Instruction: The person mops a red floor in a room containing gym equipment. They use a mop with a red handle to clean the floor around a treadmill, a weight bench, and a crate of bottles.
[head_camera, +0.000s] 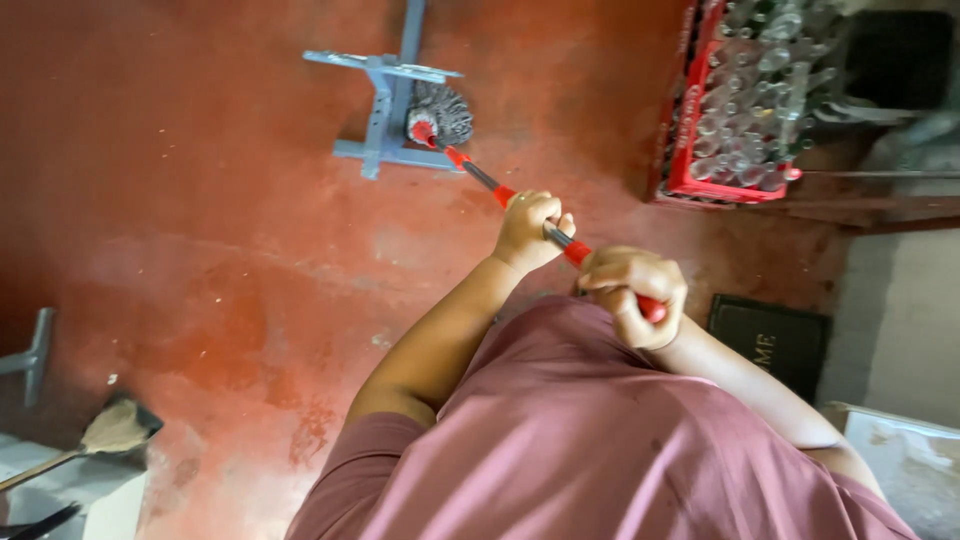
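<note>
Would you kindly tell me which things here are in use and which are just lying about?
In use:
left hand
right hand
red-and-black mop handle
grey string mop head

Lying about:
red crate of clear glass bottles
dark doormat
dustpan
grey metal stand

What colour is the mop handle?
Red and black, in alternating bands, on the mop handle; clearest in the head view.

I stand on a worn red concrete floor (230, 250), patchy and dusty. A grey metal stand (385, 110) rests ahead. A red crate of clear glass bottles (745, 100) sits to the right, near a dark doormat (775, 345) and a pale wall (905, 320).
</note>
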